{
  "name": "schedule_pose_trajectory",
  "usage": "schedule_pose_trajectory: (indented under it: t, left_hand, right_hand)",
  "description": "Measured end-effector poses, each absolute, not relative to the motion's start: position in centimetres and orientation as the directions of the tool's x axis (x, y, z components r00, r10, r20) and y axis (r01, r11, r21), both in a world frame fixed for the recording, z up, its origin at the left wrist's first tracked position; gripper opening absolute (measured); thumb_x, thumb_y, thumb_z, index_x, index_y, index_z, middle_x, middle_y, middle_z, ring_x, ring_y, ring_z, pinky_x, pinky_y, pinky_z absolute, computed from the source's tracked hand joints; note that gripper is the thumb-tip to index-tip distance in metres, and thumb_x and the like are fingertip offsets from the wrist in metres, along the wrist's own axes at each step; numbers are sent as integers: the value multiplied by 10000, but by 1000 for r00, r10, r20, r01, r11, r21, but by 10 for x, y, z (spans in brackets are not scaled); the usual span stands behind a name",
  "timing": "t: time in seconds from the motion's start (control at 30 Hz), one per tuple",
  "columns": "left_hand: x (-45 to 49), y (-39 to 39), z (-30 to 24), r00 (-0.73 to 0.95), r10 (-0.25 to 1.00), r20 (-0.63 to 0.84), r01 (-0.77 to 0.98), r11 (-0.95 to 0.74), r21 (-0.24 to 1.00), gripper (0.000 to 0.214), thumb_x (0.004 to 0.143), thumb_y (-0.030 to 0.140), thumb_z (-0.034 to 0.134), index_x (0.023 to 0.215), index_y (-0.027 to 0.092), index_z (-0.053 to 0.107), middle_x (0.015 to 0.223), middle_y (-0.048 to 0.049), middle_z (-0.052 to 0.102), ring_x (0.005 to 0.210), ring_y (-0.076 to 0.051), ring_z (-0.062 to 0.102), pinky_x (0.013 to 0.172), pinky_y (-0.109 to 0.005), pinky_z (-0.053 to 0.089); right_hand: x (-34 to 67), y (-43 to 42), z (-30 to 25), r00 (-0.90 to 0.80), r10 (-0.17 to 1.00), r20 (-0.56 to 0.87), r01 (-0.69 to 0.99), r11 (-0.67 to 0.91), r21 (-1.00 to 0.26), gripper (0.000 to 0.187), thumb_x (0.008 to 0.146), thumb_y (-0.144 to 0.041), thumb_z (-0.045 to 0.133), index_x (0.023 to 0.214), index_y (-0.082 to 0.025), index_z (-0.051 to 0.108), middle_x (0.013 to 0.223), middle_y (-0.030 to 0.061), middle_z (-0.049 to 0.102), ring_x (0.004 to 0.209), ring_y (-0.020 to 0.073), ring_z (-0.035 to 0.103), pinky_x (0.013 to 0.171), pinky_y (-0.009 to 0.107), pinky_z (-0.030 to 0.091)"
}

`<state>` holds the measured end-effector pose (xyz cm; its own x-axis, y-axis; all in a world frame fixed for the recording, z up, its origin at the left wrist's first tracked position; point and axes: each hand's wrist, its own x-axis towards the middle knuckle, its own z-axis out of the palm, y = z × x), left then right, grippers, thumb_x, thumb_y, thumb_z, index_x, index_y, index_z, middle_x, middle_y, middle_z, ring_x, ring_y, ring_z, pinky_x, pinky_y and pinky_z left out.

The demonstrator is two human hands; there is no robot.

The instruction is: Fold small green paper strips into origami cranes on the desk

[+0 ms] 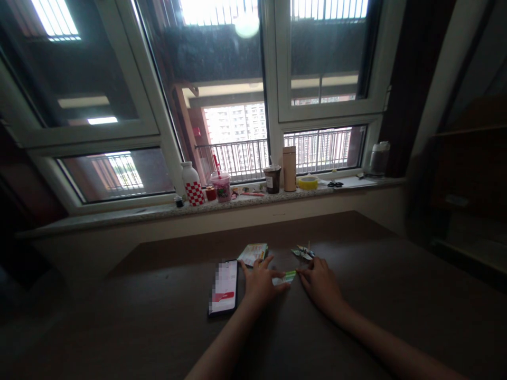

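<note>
My left hand (260, 281) lies on the dark table (158, 316) with fingers spread, its forefinger pressing a small green and white folded paper (288, 276). My right hand (320, 282) rests just to the right, fingertips touching the same paper's right end. A stack of printed paper sheets (252, 254) lies just beyond my left hand. A small folded paper figure (303, 253) sits beyond my right hand. A phone (224, 287) with a lit screen lies left of my left hand.
The window sill (119, 214) beyond the table holds a red-checked bottle (192, 184), a pink cup with straw (221, 186), a dark cup (272, 178), a tan flask (289, 169), a yellow tape roll (308, 182) and a kettle (379, 157). Shelving (471, 174) stands at right.
</note>
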<state>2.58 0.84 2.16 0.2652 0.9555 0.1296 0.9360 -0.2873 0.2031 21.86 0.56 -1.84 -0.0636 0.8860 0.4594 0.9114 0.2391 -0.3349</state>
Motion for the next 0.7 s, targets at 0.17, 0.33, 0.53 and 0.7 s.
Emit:
schedule_pose_trajectory:
  t: [0.17, 0.33, 0.53, 0.7]
  left_hand:
    - [25, 8, 18, 266, 951, 154, 928, -296, 228, 366, 764, 666, 613, 1058, 471, 709, 1499, 42, 450, 1379, -390, 344, 1045, -789, -86]
    - [24, 6, 14, 271, 947, 170, 916, -308, 256, 341, 787, 640, 609, 1061, 463, 708, 1478, 34, 474, 1375, -370, 354, 1042, -783, -112]
    - [25, 6, 7, 278, 934, 226, 898, -336, 283, 307, 800, 600, 629, 1051, 443, 710, 1452, 35, 503, 1373, -350, 356, 1030, -768, -169]
    - [26, 7, 2, 276, 927, 255, 889, -347, 299, 286, 805, 574, 641, 1033, 421, 718, 1440, 38, 516, 1370, -354, 357, 1024, -772, -178]
  right_hand:
    - [221, 8, -21, -61, 897, 437, 905, 235, -356, 226, 879, -304, 565, 942, -287, 781, 986, 120, 596, 989, 287, 530, 847, 416, 471]
    - [226, 14, -27, -40, 905, 424, 853, 252, -457, 244, 896, -300, 546, 930, -252, 783, 1017, 117, 586, 1004, 275, 535, 916, 433, 458]
    - [227, 24, -29, -64, 883, 464, 743, 352, -568, 227, 872, -227, 562, 967, -190, 765, 1034, 112, 585, 1032, 239, 544, 971, 390, 444]
    - [222, 27, -23, -152, 889, 431, 786, 373, -492, 206, 860, -274, 592, 792, -189, 767, 960, 102, 620, 992, 239, 546, 919, 383, 449]
